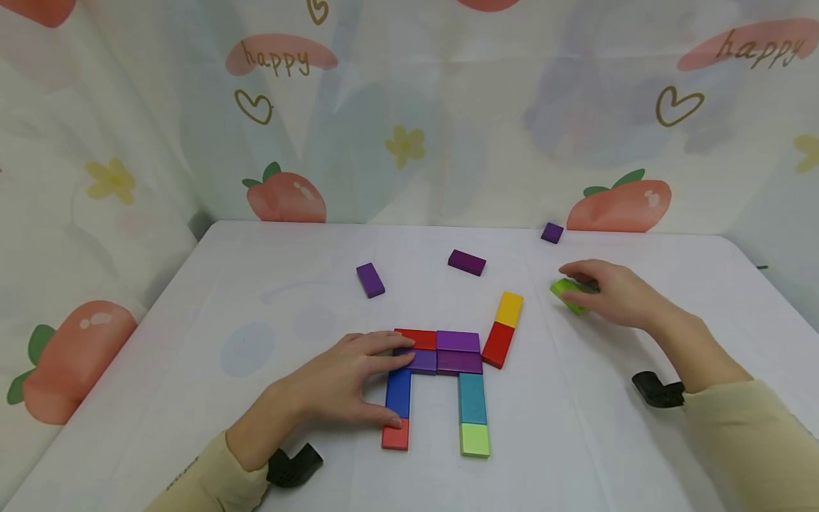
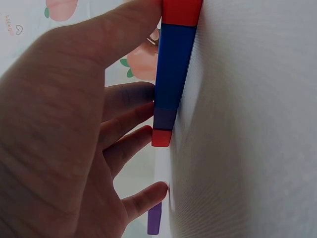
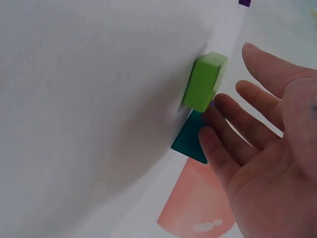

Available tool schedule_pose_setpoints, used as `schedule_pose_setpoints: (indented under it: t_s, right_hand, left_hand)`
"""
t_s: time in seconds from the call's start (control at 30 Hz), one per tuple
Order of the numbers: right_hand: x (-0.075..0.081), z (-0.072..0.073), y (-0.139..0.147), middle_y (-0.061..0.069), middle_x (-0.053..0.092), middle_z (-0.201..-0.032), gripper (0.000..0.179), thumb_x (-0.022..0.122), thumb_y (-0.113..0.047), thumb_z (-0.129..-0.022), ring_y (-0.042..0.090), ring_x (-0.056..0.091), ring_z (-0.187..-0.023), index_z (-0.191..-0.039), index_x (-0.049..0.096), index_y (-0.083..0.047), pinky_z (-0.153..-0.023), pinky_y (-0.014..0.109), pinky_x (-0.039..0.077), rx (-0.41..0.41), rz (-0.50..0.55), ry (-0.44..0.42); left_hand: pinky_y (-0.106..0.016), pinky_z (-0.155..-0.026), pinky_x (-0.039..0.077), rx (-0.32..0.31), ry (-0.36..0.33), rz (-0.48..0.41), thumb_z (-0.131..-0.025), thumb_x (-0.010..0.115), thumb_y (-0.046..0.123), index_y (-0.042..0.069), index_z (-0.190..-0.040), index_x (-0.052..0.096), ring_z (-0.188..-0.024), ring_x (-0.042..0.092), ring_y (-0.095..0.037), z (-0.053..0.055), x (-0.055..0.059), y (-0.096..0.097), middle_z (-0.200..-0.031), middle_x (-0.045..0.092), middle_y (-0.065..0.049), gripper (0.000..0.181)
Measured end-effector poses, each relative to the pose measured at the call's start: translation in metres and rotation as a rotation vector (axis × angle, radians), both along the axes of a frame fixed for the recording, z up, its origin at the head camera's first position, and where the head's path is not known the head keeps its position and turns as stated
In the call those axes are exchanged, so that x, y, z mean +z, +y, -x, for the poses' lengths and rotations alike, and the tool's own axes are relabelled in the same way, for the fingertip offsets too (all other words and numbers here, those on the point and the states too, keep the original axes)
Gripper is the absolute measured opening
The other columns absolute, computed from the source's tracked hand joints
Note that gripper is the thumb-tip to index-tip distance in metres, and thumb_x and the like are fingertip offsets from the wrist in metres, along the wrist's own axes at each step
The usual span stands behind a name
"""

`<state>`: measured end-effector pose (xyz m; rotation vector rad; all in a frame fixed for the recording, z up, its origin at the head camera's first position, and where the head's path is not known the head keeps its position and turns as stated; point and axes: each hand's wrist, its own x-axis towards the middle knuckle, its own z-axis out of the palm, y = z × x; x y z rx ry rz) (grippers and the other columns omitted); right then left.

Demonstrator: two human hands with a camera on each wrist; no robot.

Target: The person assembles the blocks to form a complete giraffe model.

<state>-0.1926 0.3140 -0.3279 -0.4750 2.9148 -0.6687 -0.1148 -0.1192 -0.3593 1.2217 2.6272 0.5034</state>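
Flat coloured blocks form an arch-like figure on the table. My left hand (image 1: 342, 380) rests its spread fingertips on the figure's left side, at the red block (image 1: 422, 338) and the violet block (image 1: 424, 361). Its thumb touches the lower red block (image 1: 396, 438), below the blue block (image 1: 398, 393). On the right, my right hand (image 1: 619, 293) hovers over a bright green block (image 1: 566, 293) with loosely bent fingers. In the right wrist view the fingers lie beside the green block (image 3: 204, 83) and a teal block (image 3: 190, 137), not closed around either.
The figure's right leg has a teal block (image 1: 473, 398) and a light green block (image 1: 475, 440). A yellow block (image 1: 509, 309) and a red block (image 1: 498, 345) slant outward. Loose purple blocks (image 1: 370, 280) lie further back. A printed cloth (image 1: 409, 107) hangs behind the table.
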Motion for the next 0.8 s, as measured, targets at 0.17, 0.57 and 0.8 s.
schedule_pose_setpoints:
  t_s: [0.17, 0.57, 0.8]
  right_hand:
    - [-0.0009, -0.0006, 0.0081, 0.023, 0.061, -0.128, 0.052, 0.076, -0.015, -0.091, 0.04, 0.057, -0.114, -0.135, 0.058, 0.005, -0.1, 0.058, 0.043, 0.045, -0.003, 0.002]
    - [0.0027, -0.0053, 0.0032, 0.026, 0.053, -0.134, 0.074, 0.08, -0.025, -0.088, 0.018, 0.067, -0.087, -0.145, 0.045, 0.006, -0.079, 0.033, 0.055, 0.013, 0.004, -0.087]
    - [0.0012, -0.006, 0.0012, 0.006, 0.064, -0.101, 0.066, 0.082, -0.018, -0.085, 0.016, 0.064, -0.082, -0.14, 0.052, 0.003, -0.074, 0.026, 0.053, 0.041, 0.027, -0.102]
  left_hand:
    - [-0.044, -0.117, 0.029, -0.003, 0.01, -0.007, -0.082, 0.074, 0.063, 0.019, -0.149, 0.052, -0.147, 0.029, -0.015, 0.0003, -0.0007, -0.0009, -0.158, 0.038, 0.005, 0.084]
    - [-0.044, -0.117, 0.029, -0.006, 0.007, -0.004, -0.082, 0.073, 0.064, 0.019, -0.15, 0.052, -0.147, 0.028, -0.014, 0.0008, -0.0007, -0.0004, -0.158, 0.037, 0.006, 0.084]
    - [-0.044, -0.117, 0.029, 0.0, 0.0, -0.001, -0.082, 0.073, 0.064, 0.02, -0.15, 0.052, -0.147, 0.027, -0.014, 0.0003, -0.0005, -0.0005, -0.158, 0.037, 0.006, 0.083]
